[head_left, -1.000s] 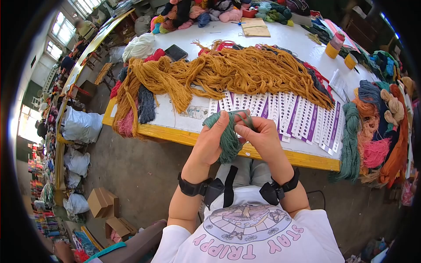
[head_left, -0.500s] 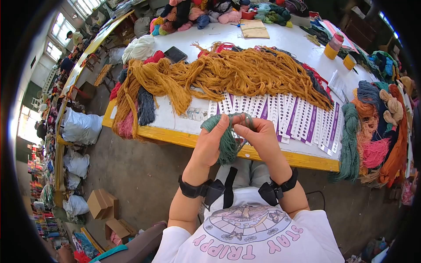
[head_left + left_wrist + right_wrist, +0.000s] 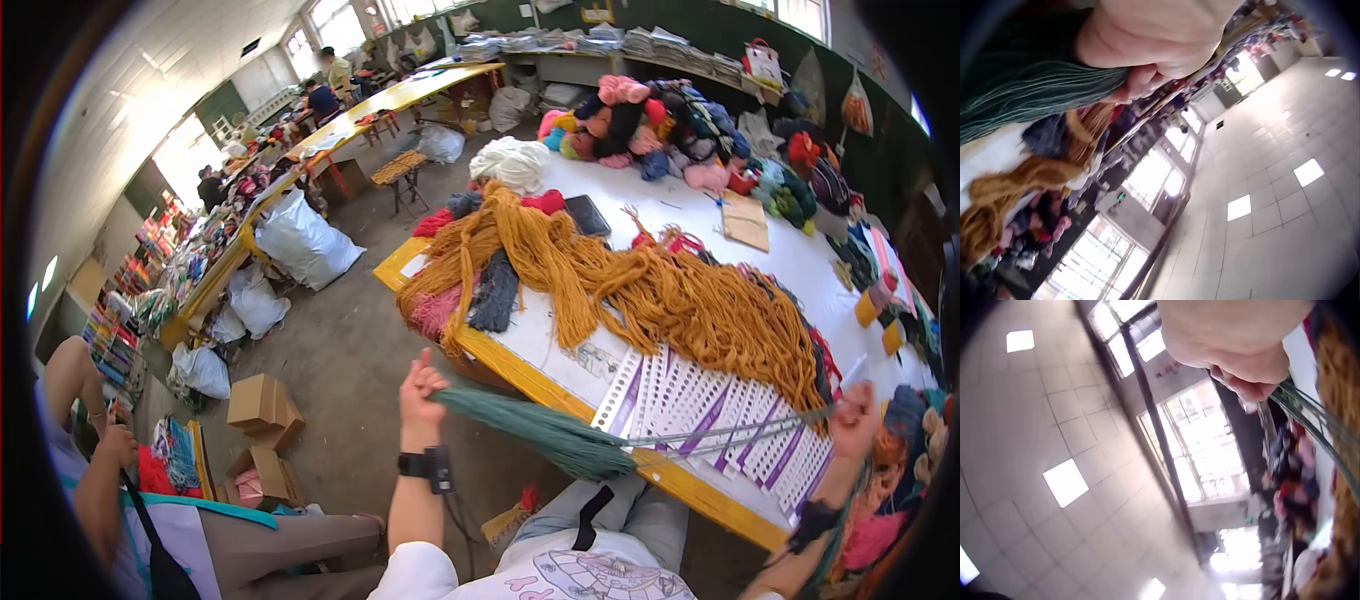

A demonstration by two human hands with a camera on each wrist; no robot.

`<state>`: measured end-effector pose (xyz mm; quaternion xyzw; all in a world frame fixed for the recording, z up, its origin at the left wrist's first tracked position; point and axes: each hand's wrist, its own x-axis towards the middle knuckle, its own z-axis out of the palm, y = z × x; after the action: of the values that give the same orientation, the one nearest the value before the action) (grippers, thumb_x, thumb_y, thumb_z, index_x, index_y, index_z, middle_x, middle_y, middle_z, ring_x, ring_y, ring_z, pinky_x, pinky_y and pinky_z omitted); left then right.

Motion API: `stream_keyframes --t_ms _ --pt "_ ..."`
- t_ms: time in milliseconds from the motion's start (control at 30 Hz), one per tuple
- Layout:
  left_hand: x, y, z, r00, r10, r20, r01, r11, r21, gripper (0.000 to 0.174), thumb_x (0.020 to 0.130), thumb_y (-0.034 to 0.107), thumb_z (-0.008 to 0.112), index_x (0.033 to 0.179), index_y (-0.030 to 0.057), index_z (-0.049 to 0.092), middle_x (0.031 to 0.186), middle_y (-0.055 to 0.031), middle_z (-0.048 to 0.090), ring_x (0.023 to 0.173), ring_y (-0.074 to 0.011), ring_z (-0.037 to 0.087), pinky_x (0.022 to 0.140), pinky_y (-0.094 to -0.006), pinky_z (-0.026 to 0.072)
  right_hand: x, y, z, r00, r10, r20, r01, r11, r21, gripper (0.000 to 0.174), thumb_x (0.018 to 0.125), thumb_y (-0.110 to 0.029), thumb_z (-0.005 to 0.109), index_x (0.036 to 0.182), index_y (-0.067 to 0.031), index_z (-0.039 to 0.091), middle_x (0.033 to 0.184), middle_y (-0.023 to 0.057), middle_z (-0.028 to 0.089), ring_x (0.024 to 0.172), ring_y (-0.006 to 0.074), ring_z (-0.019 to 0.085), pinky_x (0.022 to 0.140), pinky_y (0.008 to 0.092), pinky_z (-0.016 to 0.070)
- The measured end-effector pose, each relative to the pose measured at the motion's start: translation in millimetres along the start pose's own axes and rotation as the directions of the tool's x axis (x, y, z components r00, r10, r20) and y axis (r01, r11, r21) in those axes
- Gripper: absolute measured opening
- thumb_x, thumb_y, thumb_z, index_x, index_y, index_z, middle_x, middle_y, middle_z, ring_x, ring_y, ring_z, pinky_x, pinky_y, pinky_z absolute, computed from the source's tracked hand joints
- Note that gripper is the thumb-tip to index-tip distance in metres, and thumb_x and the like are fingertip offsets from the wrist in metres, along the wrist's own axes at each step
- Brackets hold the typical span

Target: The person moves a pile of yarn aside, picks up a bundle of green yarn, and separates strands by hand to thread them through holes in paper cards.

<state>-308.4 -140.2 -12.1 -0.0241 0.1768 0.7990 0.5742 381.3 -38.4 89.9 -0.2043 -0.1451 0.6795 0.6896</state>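
Observation:
A dark green skein of yarn [image 3: 540, 430] stretches between my two hands in front of the table's edge. My left hand [image 3: 422, 395] grips its thick end, and in the left wrist view the strands [image 3: 1035, 94] run into the curled fingers. Far to the right, my right hand [image 3: 853, 420] holds a few thin strands [image 3: 730, 430] drawn out from the skein. In the right wrist view those green strands [image 3: 1316, 428] leave the curled fingers. Below them on the table lie white and purple shade cards [image 3: 700, 425] with rows of holes.
A long heap of mustard yarn [image 3: 700, 320] covers the near part of the white table [image 3: 665, 195]. Coloured skeins hang by my right arm. A black tablet [image 3: 587, 215] and a brown pad [image 3: 745, 220] lie farther back. Another person [image 3: 240, 530] is at the left, near cardboard boxes [image 3: 262, 410].
My hands, close together before, have moved wide apart, left hand leftward and right hand rightward. The bunched green skein is now pulled out long. The head view has turned left and up.

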Motion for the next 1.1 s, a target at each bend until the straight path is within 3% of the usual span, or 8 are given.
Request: stream_keyframes --t_ms 33,133,233,400,567,833,967,1100 --pt "-1 27 -14 0.995 0.073 -0.067 -0.073 0.997 -0.001 0.025 0.092 0.022 0.04 0.103 0.0061 0.056 0.051 0.008 0.029 0.042 -0.0042 0.026 0.047 -0.0211 0.0313 25 -64 -53 0.982 -0.163 0.094 0.185 0.934 -0.306 0.02 0.091 -0.018 0.043 0.072 -0.0115 0.041 0.059 -0.0029 0.037 0.044 0.005 0.028 0.036 0.0206 0.0241" --pt "-10 86 -34 0.947 0.263 -0.186 -0.243 0.962 0.124 0.025 0.091 0.025 0.042 0.1 0.0071 0.056 0.051 0.0077 0.028 0.042 -0.0047 0.026 0.044 -0.0219 0.0297 48 -262 -115 0.918 -0.371 -0.141 0.365 0.928 -0.07 0.016 0.09 -0.021 0.044 0.078 -0.0105 0.046 0.061 -0.0036 0.041 0.047 0.0058 0.036 0.039 0.0211 0.0311" --pt "-17 94 -23 0.939 0.338 -0.059 -0.311 0.912 0.266 0.028 0.091 0.028 0.044 0.104 0.0065 0.055 0.05 0.0073 0.025 0.042 -0.0052 0.025 0.042 -0.022 0.0288 40 -321 -89 0.601 -0.783 -0.16 0.584 0.567 -0.581 0.016 0.09 -0.022 0.045 0.08 -0.0103 0.047 0.062 -0.0036 0.041 0.049 0.0064 0.037 0.041 0.0214 0.0331" --pt "-12 -16 45 0.894 -0.127 0.43 -0.014 0.951 0.31 0.04 0.09 0.042 0.04 0.069 0.0087 0.046 0.059 0.0016 0.031 0.055 -0.0109 0.032 0.055 -0.0267 0.0293 68 -136 62 0.465 -0.82 0.334 0.467 -0.092 -0.879 0.016 0.09 -0.024 0.045 0.084 -0.0099 0.05 0.064 -0.0035 0.043 0.051 0.0072 0.04 0.044 0.022 0.0363" --pt "27 -158 72 0.881 -0.448 0.15 0.287 0.759 0.584 0.019 0.088 0.02 0.051 0.085 0.002 0.057 0.067 0.0 0.046 0.063 -0.0106 0.044 0.059 -0.0236 0.0377 85 174 89 0.987 0.013 0.162 0.134 0.503 -0.854 0.026 0.089 -0.034 0.047 0.094 -0.0092 0.052 0.068 -0.0013 0.046 0.058 0.0089 0.049 0.053 0.0244 0.0463" --pt "71 -269 81 0.857 -0.512 -0.061 0.274 0.351 0.895 0.022 0.079 0.019 0.063 0.097 0.006 0.061 0.06 0.0049 0.05 0.051 -0.0043 0.042 0.046 -0.0203 0.0333 71 315 56 0.717 0.677 0.168 -0.613 0.726 -0.311 0.029 0.091 -0.034 0.045 0.1 -0.0082 0.052 0.056 -0.0038 0.044 0.039 0.0031 0.029 0.038 0.0191 0.0284" --pt "80 -273 74 0.915 -0.387 -0.118 0.237 0.275 0.932 0.014 0.074 0.018 0.064 0.081 0.0073 0.06 0.063 0.0027 0.051 0.054 -0.0061 0.045 0.047 -0.022 0.0342 75 322 31 0.867 0.483 0.124 -0.305 0.711 -0.634 0.014 0.086 -0.016 0.053 0.097 -0.0075 0.055 0.066 -0.0001 0.057 0.046 0.0066 0.046 0.043 0.0218 0.0367" --pt "85 -278 50 0.961 -0.128 0.244 -0.262 -0.146 0.954 0.017 0.073 0.017 0.063 0.079 0.0024 0.058 0.066 -0.0063 0.055 0.06 -0.0183 0.053 0.056 -0.0309 0.0411 75 333 40 0.958 0.156 0.242 0.231 0.089 -0.969 0.008 0.081 -0.009 0.055 0.083 -0.0035 0.06 0.068 0.0058 0.063 0.063 0.0139 0.06 0.056 0.0271 0.0445"
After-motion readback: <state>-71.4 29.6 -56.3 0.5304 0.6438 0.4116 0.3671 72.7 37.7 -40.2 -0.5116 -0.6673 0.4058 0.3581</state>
